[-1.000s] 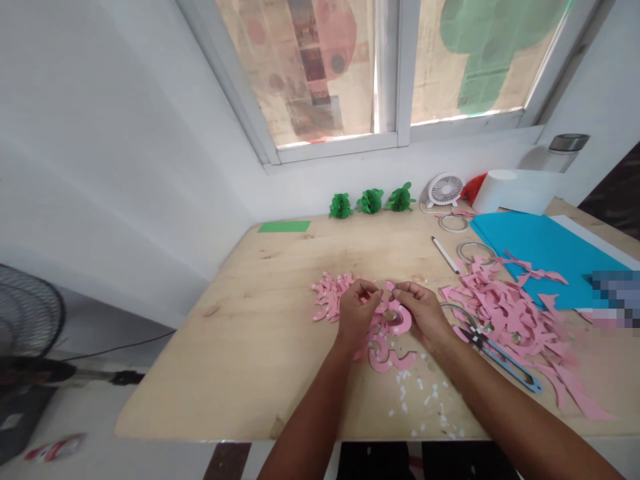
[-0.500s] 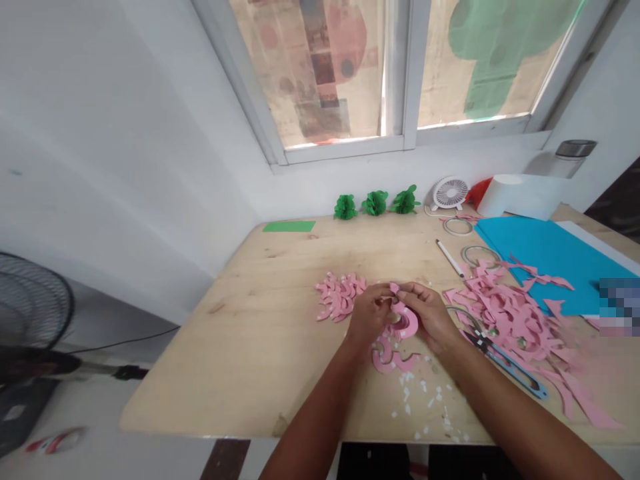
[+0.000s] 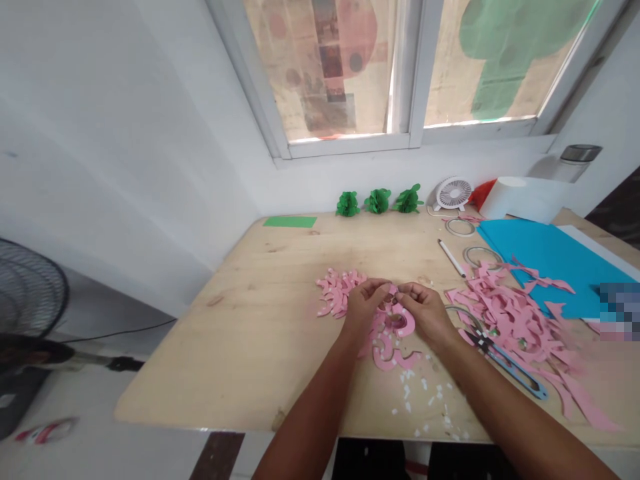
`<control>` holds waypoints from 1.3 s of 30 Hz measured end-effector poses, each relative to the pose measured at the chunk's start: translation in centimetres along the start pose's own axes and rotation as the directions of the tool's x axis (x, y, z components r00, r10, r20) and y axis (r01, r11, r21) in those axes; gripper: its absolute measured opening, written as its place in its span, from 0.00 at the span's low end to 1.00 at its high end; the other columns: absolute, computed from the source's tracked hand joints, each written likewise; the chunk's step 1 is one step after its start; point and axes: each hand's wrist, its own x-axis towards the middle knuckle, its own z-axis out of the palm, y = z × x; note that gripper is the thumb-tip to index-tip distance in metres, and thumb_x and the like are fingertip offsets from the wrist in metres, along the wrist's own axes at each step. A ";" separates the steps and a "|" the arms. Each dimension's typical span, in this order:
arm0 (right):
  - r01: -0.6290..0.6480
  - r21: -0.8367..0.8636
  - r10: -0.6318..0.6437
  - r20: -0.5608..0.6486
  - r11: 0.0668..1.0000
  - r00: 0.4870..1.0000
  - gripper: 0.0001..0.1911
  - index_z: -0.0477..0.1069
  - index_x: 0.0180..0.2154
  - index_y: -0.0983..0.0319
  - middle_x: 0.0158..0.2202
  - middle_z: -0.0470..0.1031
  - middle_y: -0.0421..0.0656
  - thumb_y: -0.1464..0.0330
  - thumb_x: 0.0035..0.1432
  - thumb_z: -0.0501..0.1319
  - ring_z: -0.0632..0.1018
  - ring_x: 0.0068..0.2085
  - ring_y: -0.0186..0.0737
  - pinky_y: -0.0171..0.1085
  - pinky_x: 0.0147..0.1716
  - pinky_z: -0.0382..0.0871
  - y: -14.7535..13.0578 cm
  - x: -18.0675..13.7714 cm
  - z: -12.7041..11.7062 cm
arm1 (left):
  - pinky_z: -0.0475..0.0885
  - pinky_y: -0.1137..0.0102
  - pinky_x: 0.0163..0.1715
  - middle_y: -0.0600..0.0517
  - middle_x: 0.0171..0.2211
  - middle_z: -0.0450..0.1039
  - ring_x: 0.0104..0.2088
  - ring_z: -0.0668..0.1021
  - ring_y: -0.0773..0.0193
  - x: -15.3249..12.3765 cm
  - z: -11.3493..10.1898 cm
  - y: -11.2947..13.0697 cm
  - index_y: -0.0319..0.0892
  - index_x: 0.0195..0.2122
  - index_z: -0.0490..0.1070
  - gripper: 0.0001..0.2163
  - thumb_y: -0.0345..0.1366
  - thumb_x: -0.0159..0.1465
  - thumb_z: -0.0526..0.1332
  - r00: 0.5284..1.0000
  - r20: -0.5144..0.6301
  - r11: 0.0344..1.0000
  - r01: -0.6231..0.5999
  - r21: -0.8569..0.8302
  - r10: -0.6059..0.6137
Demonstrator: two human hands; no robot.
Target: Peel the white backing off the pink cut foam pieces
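My left hand (image 3: pixel 367 303) and my right hand (image 3: pixel 425 312) meet over the table, fingertips pinched on a small pink cut-out piece (image 3: pixel 393 291). Just below their fingers is a curved pink C-shaped piece (image 3: pixel 407 323); whether it is joined to the held piece I cannot tell. More curved pink pieces (image 3: pixel 384 357) lie on the wood under my wrists. Beside my left hand is a pile of small curved pink pieces (image 3: pixel 334 293), some with white bits on them. Near my right forearm rest blue-handled scissors or snips (image 3: pixel 515 370).
Pink scraps (image 3: pixel 515 313) are heaped at right, partly over blue sheets (image 3: pixel 550 253). White bits (image 3: pixel 407 393) dot the table's front. A white pen (image 3: pixel 451 259), tape rings (image 3: pixel 481 257), a small fan (image 3: pixel 453 193), green paper shapes (image 3: pixel 377 201) and a green strip (image 3: pixel 290 221) lie farther back.
My fingertips have shifted slightly around the small pink piece, and my left hand's fingers have straightened a little. The view has turned slightly; the other things lie as before.
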 end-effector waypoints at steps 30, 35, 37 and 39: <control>-0.160 0.174 0.140 0.120 0.972 0.983 0.11 0.74 0.29 0.62 0.26 0.75 0.41 0.64 0.40 0.68 0.73 0.28 0.36 0.36 0.31 0.66 -1.0 -0.5 0.2 | 0.65 0.74 0.24 0.53 0.20 0.68 0.23 0.71 0.70 -0.1 -0.7 0.5 0.38 0.26 0.67 0.11 0.41 0.52 0.64 0.954 0.245 0.911 0.250 -0.328 -0.173; -0.095 0.217 0.096 0.008 0.972 0.995 0.12 0.74 0.30 0.62 0.27 0.75 0.41 0.65 0.40 0.68 0.73 0.28 0.35 0.34 0.29 0.66 -0.6 -0.1 0.0 | 0.67 0.74 0.25 0.51 0.25 0.70 0.26 0.72 0.69 -0.1 -0.5 0.3 0.38 0.27 0.68 0.10 0.40 0.53 0.62 0.981 0.178 0.973 0.107 -0.206 -0.070; -0.056 0.212 0.066 -0.043 0.976 0.997 0.12 0.73 0.29 0.62 0.26 0.75 0.40 0.65 0.40 0.68 0.73 0.27 0.35 0.34 0.28 0.66 -0.3 0.1 -0.1 | 0.68 0.73 0.26 0.52 0.25 0.69 0.25 0.72 0.70 -0.3 -0.2 0.3 0.37 0.27 0.68 0.09 0.38 0.53 0.62 0.983 0.179 0.991 0.065 -0.118 -0.043; -0.037 0.209 0.057 -0.091 0.977 0.994 0.13 0.72 0.30 0.62 0.25 0.74 0.39 0.64 0.40 0.68 0.72 0.25 0.34 0.34 0.26 0.65 0.0 0.3 -0.3 | 0.69 0.72 0.28 0.53 0.25 0.69 0.25 0.72 0.70 -0.8 0.2 0.4 0.37 0.29 0.69 0.09 0.37 0.52 0.63 0.981 0.191 0.998 0.039 -0.054 -0.028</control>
